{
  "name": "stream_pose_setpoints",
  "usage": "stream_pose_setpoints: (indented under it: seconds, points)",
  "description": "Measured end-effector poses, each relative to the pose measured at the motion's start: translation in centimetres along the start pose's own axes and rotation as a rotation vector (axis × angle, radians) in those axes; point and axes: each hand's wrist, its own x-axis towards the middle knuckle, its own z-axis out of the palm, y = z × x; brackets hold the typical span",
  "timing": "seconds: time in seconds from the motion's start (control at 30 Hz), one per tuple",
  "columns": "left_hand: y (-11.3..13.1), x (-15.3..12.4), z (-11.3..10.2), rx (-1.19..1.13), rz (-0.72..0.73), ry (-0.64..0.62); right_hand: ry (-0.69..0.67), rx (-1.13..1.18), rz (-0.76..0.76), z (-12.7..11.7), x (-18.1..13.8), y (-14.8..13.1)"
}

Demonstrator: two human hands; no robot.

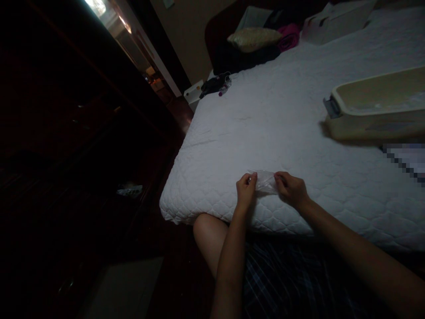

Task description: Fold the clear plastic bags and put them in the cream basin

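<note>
A small clear plastic bag (pixel 265 180) is stretched between my two hands, just above the near edge of the bed. My left hand (pixel 246 189) pinches one end of it between thumb and fingers. At the other end, my right hand (pixel 291 188) is closed on the plastic. The bag looks thin and crinkled, and in this dim light I cannot make out anything inside it. Below both hands lies the white quilted bed cover (pixel 212 177).
On the bed to the right stands a cream plastic bin (pixel 365 128) with a grey latch. Farther back are a white box (pixel 335 26), a pale pillow (pixel 254 40) and a rolled pink cloth (pixel 288 37). A dark wooden cabinet (pixel 66 110) fills the left side.
</note>
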Motion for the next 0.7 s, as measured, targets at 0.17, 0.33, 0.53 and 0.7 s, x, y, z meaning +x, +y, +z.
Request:
stream_pose_setpoints:
  seconds: [0.17,0.33,0.53,0.7]
  points:
    - [0.3,0.2,-0.5,0.038,0.116,-0.018,0.053,-0.036,0.114,0.1,0.1,0.3]
    - [-0.1,0.4,-1.0,0.052,0.182,0.043,0.112,-0.043,0.186,0.3,0.0,0.5]
    - [-1.1,0.5,-0.7,-0.091,-0.012,-0.088,0.125,-0.033,0.231,0.4,-0.3,0.8]
    - [-0.3,0.2,-0.4,-0.270,-0.120,-0.240,0.124,-0.027,0.254,0.3,-0.2,0.6]
